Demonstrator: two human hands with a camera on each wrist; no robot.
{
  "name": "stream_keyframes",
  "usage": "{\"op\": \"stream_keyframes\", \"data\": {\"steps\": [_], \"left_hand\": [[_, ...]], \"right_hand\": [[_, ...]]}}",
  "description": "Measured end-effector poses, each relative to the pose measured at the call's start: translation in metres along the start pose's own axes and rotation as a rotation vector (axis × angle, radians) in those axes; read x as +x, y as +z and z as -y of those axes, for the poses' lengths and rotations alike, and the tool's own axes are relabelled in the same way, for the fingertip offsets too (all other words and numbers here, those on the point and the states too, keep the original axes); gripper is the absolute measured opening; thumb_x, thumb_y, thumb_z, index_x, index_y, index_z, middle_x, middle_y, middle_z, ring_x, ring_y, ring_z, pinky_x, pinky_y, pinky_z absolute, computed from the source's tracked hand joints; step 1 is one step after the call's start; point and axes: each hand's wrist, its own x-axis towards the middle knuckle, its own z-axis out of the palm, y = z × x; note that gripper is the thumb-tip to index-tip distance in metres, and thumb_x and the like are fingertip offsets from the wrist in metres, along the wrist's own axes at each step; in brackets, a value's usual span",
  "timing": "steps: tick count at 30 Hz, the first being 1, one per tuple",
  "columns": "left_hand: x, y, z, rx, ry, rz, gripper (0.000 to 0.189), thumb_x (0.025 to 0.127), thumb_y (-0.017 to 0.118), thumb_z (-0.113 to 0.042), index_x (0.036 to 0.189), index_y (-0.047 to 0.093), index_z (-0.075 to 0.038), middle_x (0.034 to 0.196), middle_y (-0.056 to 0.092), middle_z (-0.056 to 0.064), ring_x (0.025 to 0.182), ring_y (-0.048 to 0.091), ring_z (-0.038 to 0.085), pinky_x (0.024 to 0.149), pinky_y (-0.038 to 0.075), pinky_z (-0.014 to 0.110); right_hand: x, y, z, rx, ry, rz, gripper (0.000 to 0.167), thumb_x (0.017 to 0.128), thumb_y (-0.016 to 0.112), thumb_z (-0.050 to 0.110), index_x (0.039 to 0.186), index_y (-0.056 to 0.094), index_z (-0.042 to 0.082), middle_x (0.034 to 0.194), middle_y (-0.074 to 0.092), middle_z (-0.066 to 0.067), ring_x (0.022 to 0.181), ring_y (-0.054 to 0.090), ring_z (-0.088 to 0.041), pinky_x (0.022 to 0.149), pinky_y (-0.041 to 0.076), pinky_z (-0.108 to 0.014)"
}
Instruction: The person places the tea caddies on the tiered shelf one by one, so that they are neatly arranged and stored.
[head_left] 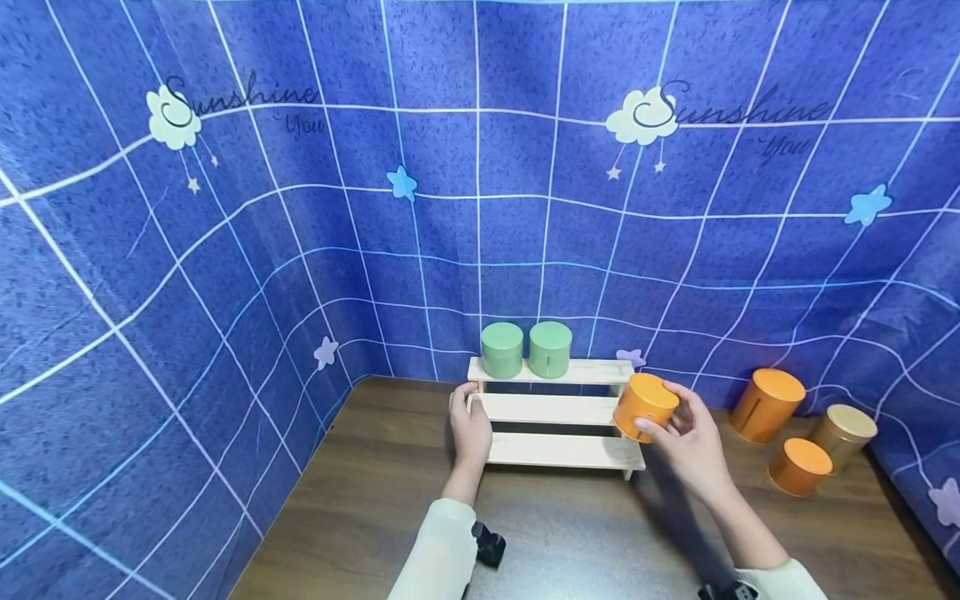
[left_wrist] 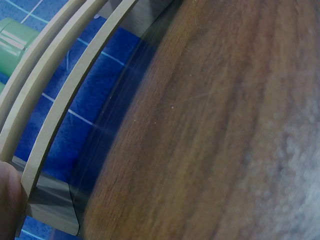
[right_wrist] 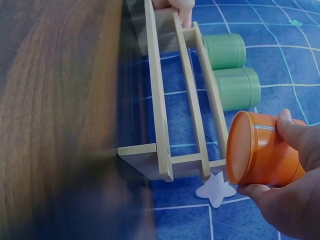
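A pale wooden three-tier shelf (head_left: 558, 450) stands on the table against the backdrop. Two round green tins (head_left: 502, 350) sit side by side on its top tier, toward the left. My left hand (head_left: 471, 425) grips the shelf's left end, the thumb on the near side; only a bit of that thumb shows in the left wrist view. Between thumb and fingers, my right hand (head_left: 693, 446) holds a round orange tin (head_left: 647, 407) in front of the shelf's right end. In the right wrist view this orange tin (right_wrist: 262, 150) is tipped, its flat base showing.
Right of my right hand stand a taller orange tin (head_left: 768, 406), a short orange tin (head_left: 801, 467) and a gold tin (head_left: 845, 433) on the brown wood-grain table (head_left: 570, 533). A blue gridded cloth (head_left: 480, 233) hangs behind and along both sides.
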Motion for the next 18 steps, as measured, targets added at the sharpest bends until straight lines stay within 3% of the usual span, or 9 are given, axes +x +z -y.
{"op": "stream_keyframes", "data": {"steps": [18], "left_hand": [[0.001,0.001,0.000,0.005,-0.005,-0.002,0.023,0.101,0.052,0.002,0.119,0.067,-0.002,0.122,0.065,0.017,0.131,0.060,0.034,0.116,0.044,0.054]], "right_hand": [[0.024,0.026,-0.002,0.022,0.010,-0.043,0.078,0.082,0.080,-0.014,0.151,0.043,-0.005,0.133,0.062,0.010,0.115,0.066,0.007,0.095,0.056,-0.012]]}}
